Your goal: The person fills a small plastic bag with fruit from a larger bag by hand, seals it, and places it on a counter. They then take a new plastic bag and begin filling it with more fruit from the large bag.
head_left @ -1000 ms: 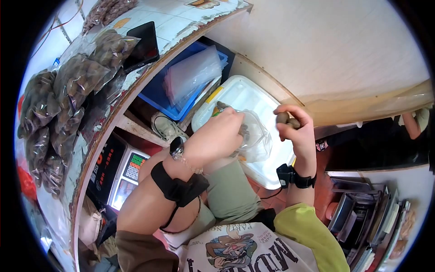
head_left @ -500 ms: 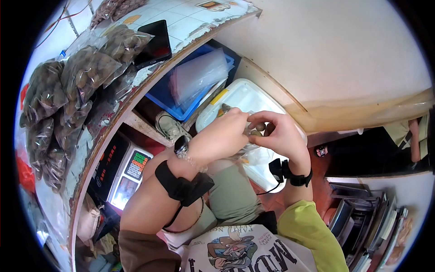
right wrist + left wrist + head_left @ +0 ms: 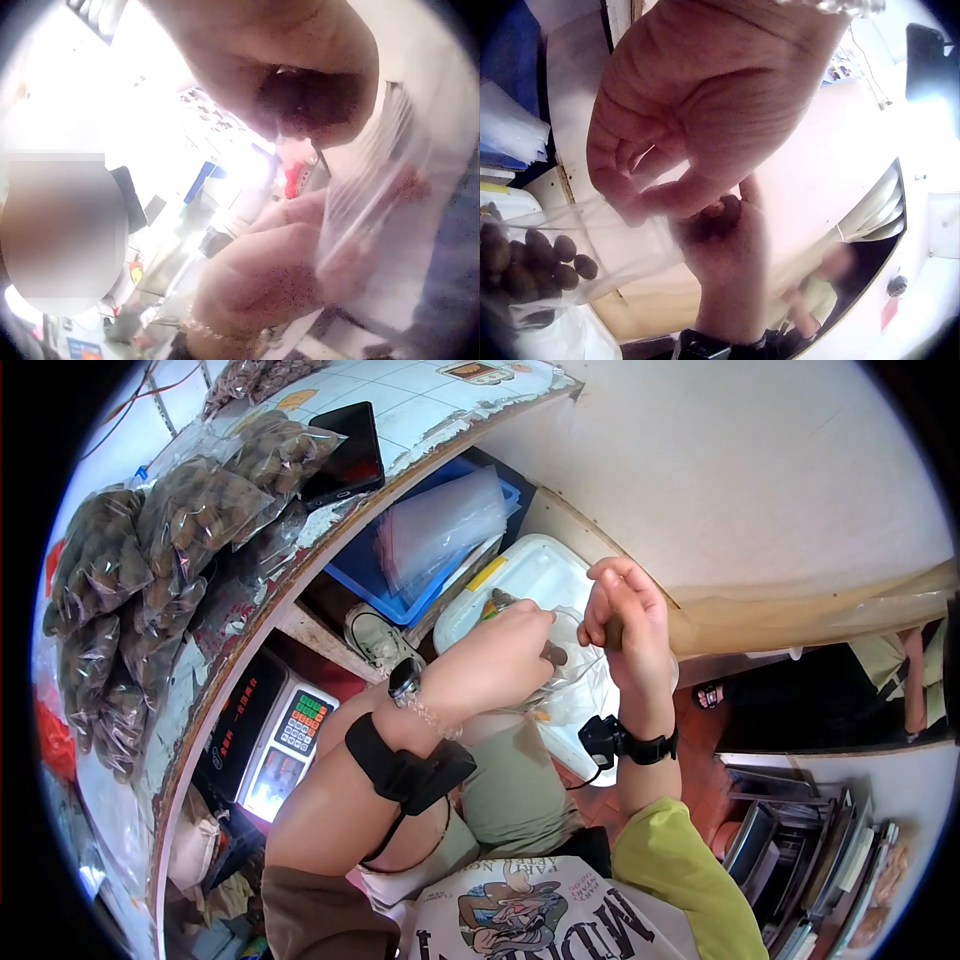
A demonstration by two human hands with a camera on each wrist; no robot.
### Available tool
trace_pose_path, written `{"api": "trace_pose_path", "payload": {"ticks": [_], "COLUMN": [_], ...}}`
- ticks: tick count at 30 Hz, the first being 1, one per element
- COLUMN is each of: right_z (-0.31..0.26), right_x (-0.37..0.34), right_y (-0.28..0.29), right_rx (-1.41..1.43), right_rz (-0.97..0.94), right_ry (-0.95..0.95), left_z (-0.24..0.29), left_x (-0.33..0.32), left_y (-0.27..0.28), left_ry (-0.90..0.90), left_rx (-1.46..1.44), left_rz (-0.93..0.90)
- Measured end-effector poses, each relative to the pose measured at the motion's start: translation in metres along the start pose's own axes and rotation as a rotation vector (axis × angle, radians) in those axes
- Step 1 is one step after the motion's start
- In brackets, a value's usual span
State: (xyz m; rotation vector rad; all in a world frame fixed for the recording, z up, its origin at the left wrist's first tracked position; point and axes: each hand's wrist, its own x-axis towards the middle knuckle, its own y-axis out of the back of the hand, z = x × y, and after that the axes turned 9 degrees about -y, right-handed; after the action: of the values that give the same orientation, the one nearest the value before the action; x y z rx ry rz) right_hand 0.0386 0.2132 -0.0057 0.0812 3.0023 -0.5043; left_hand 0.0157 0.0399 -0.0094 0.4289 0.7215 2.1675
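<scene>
My left hand (image 3: 490, 660) pinches the upper edge of a clear plastic bag (image 3: 622, 244) between thumb and fingers. Inside the bag sit several dark brown, oval, nut-like pieces (image 3: 532, 262), clearest in the left wrist view. The right hand (image 3: 637, 622) is raised just to the right of the bag, its fingers curled round a few more brown pieces (image 3: 718, 217) against the palm. In the right wrist view they are dark and blurred in the hand's shadow. The bag overlaps a white plastic tub (image 3: 535, 560) in the head view.
At left, filled bags of brown pieces (image 3: 190, 520) lie on a worn counter beside a black phone (image 3: 345, 455). Below it are a blue crate (image 3: 350, 585) with flat plastic bags (image 3: 440, 525), a shoe (image 3: 378, 640) and a digital scale (image 3: 290, 735). Another person (image 3: 910, 670) is at far right.
My right hand moved in to the bag's mouth beside the left hand, then drew back up and right with brown pieces still in it. The left hand stays at the bag.
</scene>
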Motion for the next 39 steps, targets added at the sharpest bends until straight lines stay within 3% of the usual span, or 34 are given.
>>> {"api": "trace_pose_path", "payload": {"ticks": [2, 4, 6, 11, 14, 16, 26, 29, 32, 34, 36, 38, 39], "right_z": [0.004, 0.011, 0.018, 0.019, 0.019, 0.021, 0.021, 0.020, 0.011, 0.004, -0.010, -0.015, -0.013], "right_x": [0.002, 0.004, 0.006, 0.006, 0.006, 0.005, 0.000, -0.002, -0.006, -0.005, -0.015, -0.022, -0.024], "right_y": [-0.001, -0.001, 0.001, -0.007, -0.008, -0.003, 0.000, 0.001, 0.006, 0.026, 0.038, 0.045, 0.046], "right_rx": [0.074, 0.328, 0.310, 0.261, 0.295, 0.428, 0.540, 0.619, 0.505, -0.277, -0.769, -1.073, -1.075], "right_rz": [-0.026, -0.086, -0.063, -0.002, 0.140, 0.030, 0.020, -0.084, -0.117, -0.110, -0.154, -0.240, -0.243], "right_ry": [-0.028, -0.095, -0.072, -0.010, -0.021, 0.003, 0.018, 0.002, 0.062, 0.345, 0.363, 0.364, 0.363], "left_z": [-0.001, -0.002, -0.005, -0.003, -0.001, -0.002, 0.000, -0.001, -0.005, -0.006, 0.000, 0.007, 0.009], "left_x": [0.000, -0.001, -0.001, -0.002, -0.003, -0.003, -0.003, -0.003, -0.004, -0.006, -0.008, -0.009, -0.010], "left_y": [-0.001, -0.003, -0.007, -0.006, -0.005, -0.005, 0.003, 0.003, 0.002, 0.003, 0.005, 0.008, 0.009], "left_ry": [-0.008, -0.015, -0.086, -0.086, -0.077, -0.077, -0.019, -0.018, -0.031, -0.042, 0.019, 0.075, 0.128], "left_rx": [-0.010, -0.020, -0.025, 0.005, 0.001, 0.000, 0.013, 0.026, 0.013, -0.002, 0.032, 0.032, 0.034], "left_rz": [0.013, 0.026, 0.118, 0.118, 0.121, 0.121, 0.039, 0.036, 0.051, 0.066, 0.058, 0.051, 0.040]}}
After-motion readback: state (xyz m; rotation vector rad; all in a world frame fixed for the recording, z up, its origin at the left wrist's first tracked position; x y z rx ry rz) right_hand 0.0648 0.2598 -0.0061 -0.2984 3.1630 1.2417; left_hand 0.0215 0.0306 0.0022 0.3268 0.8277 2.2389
